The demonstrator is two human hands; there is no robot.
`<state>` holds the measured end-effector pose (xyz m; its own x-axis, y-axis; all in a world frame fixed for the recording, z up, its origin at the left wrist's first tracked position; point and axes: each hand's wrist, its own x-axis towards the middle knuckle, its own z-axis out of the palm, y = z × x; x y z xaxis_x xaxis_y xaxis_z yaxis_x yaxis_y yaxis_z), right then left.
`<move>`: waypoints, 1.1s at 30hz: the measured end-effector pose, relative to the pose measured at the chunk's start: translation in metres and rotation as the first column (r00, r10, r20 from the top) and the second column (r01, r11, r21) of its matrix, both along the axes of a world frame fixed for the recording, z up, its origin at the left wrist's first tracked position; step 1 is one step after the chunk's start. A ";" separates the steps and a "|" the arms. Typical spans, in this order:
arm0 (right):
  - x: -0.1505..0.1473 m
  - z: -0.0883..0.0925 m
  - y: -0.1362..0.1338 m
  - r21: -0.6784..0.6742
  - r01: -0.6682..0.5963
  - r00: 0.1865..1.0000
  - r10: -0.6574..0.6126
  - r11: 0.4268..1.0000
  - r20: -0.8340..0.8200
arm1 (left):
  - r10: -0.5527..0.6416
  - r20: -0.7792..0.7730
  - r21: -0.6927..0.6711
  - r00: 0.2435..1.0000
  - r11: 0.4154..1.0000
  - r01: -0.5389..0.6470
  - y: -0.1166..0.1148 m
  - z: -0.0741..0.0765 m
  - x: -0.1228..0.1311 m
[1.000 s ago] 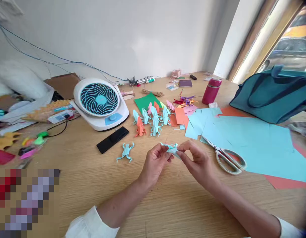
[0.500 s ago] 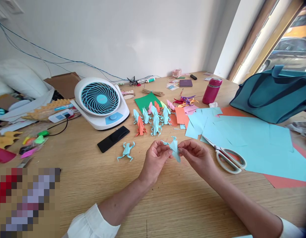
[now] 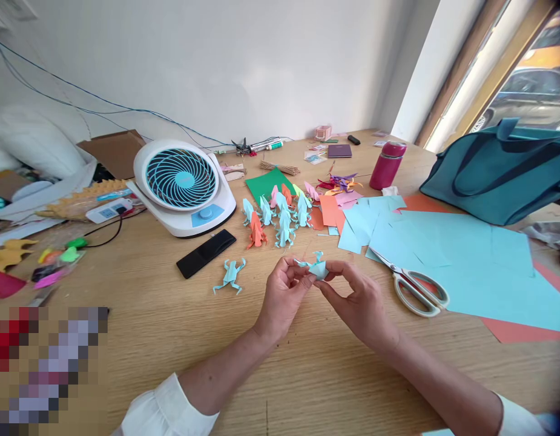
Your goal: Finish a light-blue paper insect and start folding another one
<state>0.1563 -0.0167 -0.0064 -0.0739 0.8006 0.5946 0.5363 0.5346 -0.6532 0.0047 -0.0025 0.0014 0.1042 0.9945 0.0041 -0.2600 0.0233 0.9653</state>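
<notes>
A small light-blue folded paper figure (image 3: 319, 270), with thin legs sticking out at its far end, is pinched between my two hands above the table. My left hand (image 3: 284, 290) grips its left side between thumb and fingers. On the other side, my right hand (image 3: 359, 300) has thumb and index finger closed on the paper's near right edge. A finished-looking light-blue paper frog (image 3: 230, 275) lies flat to the left of my hands. Beyond them stands a cluster of paper frogs, several light blue (image 3: 284, 229) and one orange-red (image 3: 256, 230) at the front.
White-handled scissors (image 3: 420, 290) lie right of my hands, beside large light-blue paper sheets (image 3: 484, 266). A black phone-like slab (image 3: 206, 253) and a white fan (image 3: 182, 181) are at left. Farther back are a magenta flask (image 3: 387, 165), a teal bag (image 3: 497, 172) and green paper (image 3: 270, 183).
The paper's pointed lower end, which hung down between my hands, now appears folded up. My right thumb has shifted left and lower, closer to my left thumb.
</notes>
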 end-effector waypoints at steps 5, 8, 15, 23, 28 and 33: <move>-0.001 0.006 0.001 0.023 -0.068 0.997 0.068 0.997 -0.028 | 0.014 0.039 -0.006 0.999 1.000 -0.014 -0.001 0.001 0.001; -0.001 0.007 0.003 0.033 -0.075 0.996 0.077 0.997 -0.040 | 0.015 0.002 0.015 1.000 1.000 -0.015 -0.001 0.000 0.001; 0.002 0.002 0.004 0.037 -0.036 0.995 0.033 0.999 0.091 | -0.001 -0.058 -0.021 0.998 1.000 0.000 0.003 -0.002 -0.002; 0.007 0.001 0.006 0.049 -0.015 0.980 0.005 0.999 0.200 | -0.082 -0.024 -0.068 0.996 0.994 0.080 0.004 -0.002 0.000; 0.010 0.003 0.005 -0.032 -0.016 0.988 0.020 0.999 0.153 | -0.145 -0.490 0.073 0.860 0.976 0.206 0.029 0.024 -0.061; 0.009 -0.001 0.005 -0.109 -0.079 0.989 0.092 0.991 0.113 | 0.200 -0.929 0.297 0.313 0.905 0.304 0.052 0.028 -0.153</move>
<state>0.1656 -0.0114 -0.0074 -0.2091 0.8452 0.4918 0.5678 0.5144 -0.6426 -0.1479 0.0492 0.0298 0.3388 0.9194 0.1997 0.7945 -0.3932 0.4627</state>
